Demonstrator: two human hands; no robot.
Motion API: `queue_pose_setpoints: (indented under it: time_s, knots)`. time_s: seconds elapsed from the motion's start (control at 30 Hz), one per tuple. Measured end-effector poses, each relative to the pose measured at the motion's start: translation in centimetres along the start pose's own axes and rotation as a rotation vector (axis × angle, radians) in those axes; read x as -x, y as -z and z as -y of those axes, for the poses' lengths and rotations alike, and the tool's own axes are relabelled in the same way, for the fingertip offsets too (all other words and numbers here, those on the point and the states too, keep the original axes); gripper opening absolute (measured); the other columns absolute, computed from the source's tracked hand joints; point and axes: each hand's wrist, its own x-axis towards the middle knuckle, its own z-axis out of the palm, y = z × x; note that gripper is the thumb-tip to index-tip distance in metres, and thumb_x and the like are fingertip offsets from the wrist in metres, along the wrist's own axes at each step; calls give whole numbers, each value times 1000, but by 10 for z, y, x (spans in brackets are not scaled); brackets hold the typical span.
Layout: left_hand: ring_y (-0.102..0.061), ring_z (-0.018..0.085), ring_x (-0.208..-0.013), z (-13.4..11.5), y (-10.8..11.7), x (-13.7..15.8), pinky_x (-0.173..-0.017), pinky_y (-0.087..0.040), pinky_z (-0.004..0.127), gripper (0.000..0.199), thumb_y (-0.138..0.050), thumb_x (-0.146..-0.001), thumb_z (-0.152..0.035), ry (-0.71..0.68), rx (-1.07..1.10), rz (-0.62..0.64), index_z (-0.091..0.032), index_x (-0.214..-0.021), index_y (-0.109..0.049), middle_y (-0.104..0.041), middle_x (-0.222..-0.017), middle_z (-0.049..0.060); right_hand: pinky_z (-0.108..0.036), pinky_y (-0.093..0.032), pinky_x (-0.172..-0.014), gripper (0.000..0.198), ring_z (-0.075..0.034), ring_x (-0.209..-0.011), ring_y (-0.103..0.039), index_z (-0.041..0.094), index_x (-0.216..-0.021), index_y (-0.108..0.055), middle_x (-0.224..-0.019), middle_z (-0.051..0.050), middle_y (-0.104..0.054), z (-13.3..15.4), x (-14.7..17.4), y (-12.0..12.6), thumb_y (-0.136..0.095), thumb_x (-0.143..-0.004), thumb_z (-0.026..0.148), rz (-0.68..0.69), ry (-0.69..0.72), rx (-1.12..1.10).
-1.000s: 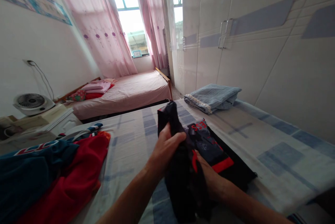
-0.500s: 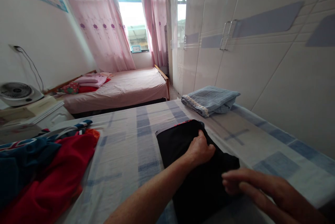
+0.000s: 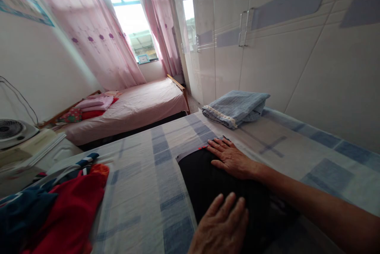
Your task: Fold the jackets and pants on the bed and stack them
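A black garment [image 3: 202, 179] with a grey band and a red detail along its far edge lies flat on the bed in front of me. I cannot tell what kind of garment it is. My right hand [image 3: 230, 157] rests palm down on its far end, fingers stretched out. Nearer to me, my left hand [image 3: 222, 222] is over the garment's lower part with its fingers extended. Neither hand grips anything. Just beyond the garment sits a folded light-blue cloth [image 3: 237, 107] with a cream trim.
Red and dark-blue clothes [image 3: 74, 202] are heaped at the left on the checked bed sheet [image 3: 133, 175]. A white wardrobe [image 3: 282, 68] lines the right side. Another bed with a pink sheet [image 3: 142, 103] stands by the window, and a fan [image 3: 14, 131] is at far left.
My left hand has drawn back from the garment's far end toward me. My right hand has reached forward and now lies flat there. The view has tilted and shifted slightly.
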Motion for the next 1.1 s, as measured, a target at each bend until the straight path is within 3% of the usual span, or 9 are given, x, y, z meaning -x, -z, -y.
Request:
queue_pose_setpoints:
  time_s: [0.1, 0.2, 0.33, 0.47, 0.57, 0.67, 0.77, 0.97, 1.1]
  knots:
    - [-45, 18, -125, -14, -33, 8, -105, -36, 31, 34, -39, -92, -27, -73, -90, 2, -20, -121, -54, -53, -135, -3, -45, -11, -114, 56, -23, -139, -19, 22, -142, -35, -149, -6, -27, -11, -6, -17, -35, -93, 50, 37, -34, 17]
    - [-45, 18, -126, -16, -43, 10, -106, -35, 32, 35, -41, -91, -28, -84, -67, -9, -20, -123, -52, -51, -137, -1, -45, -10, -114, 55, -23, -139, -20, 21, -140, -40, -148, -6, -30, -13, -6, -17, -39, -92, 48, 18, -45, -53]
    - [-55, 17, -115, -9, -24, 6, -108, -33, 29, 35, -41, -91, -37, -50, 190, -151, -17, -114, -59, -64, -122, 1, -40, -23, -112, 40, -20, -134, -33, 21, -122, -57, -141, -5, -44, -23, 4, -4, -46, -87, 38, -164, -115, -359]
    - [-59, 15, -110, 12, 13, 5, -110, -28, 33, 26, -42, -89, -25, 93, 531, -237, -19, -102, -63, -71, -106, 3, -39, -40, -101, 46, -23, -122, -48, 17, -123, -53, -135, -11, -49, -38, 32, 10, -53, -83, 40, -361, -538, -577]
    - [-47, 20, -125, 39, 24, 9, -112, -24, 43, 31, -44, -87, -16, 389, 445, -206, -19, -113, -61, -61, -124, 6, -40, -43, -97, 58, -26, -114, -54, 14, -128, -49, -134, -15, -49, -39, 56, 19, -58, -80, 46, -185, -772, -725]
    - [-34, 24, -134, 57, 13, 12, -113, -17, 50, 38, -44, -90, -22, 563, 318, -85, -21, -127, -53, -50, -137, 6, -37, -45, -96, 63, -26, -116, -54, 14, -127, -50, -135, -14, -49, -30, 71, 29, -63, -77, 50, -87, -850, -801]
    - [-30, 23, -136, 61, 2, 13, -114, -14, 49, 40, -41, -92, -26, 606, 288, -26, -19, -131, -49, -47, -140, 6, -34, -48, -93, 58, -25, -111, -58, 15, -120, -56, -125, -12, -59, -19, 73, 39, -67, -75, 49, -16, -908, -921]
    - [-32, 20, -135, 64, 0, 16, -114, -17, 47, 39, -35, -93, -22, 643, 338, -43, -18, -129, -50, -48, -139, 5, -32, -52, -87, 38, -21, -90, -67, 11, -99, -65, -95, -10, -71, -9, 62, 46, -62, -80, 44, 312, -904, -1532]
    - [-32, 20, -135, 70, -2, 21, -114, -18, 47, 39, -35, -93, -21, 626, 381, -68, -19, -129, -50, -49, -138, 5, -30, -54, -79, 32, -19, -82, -68, 13, -100, -65, -88, -6, -72, -4, 60, 36, -70, -74, 32, 261, -850, -1504]
